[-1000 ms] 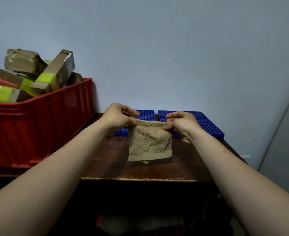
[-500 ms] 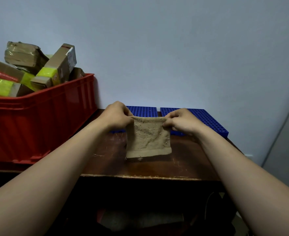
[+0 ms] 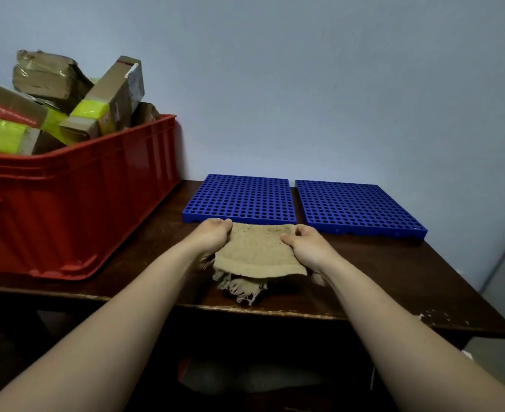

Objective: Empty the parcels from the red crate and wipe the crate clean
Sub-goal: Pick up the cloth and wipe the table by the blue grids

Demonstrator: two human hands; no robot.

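- Half a second ago the tan cloth (image 3: 257,254) hung upright between the hands. Now it lies folded on the table (image 3: 394,278), its frayed edge trailing toward the front rim.
- The left hand (image 3: 212,237) grips the cloth's far left corner with its fingers curled over it. The right hand (image 3: 306,246) pinches the far right corner, thumb on top.
- Both hands have come down to the tabletop, just in front of the blue panels.
- The red crate (image 3: 75,197) sits on the table's left side, full of taped parcels (image 3: 105,102) (several banded in yellow) that rise above its rim.
- Two blue perforated panels (image 3: 239,197) lie side by side against the pale wall (image 3: 304,84).
- The dark wooden table shows chipped finish along its front edge.
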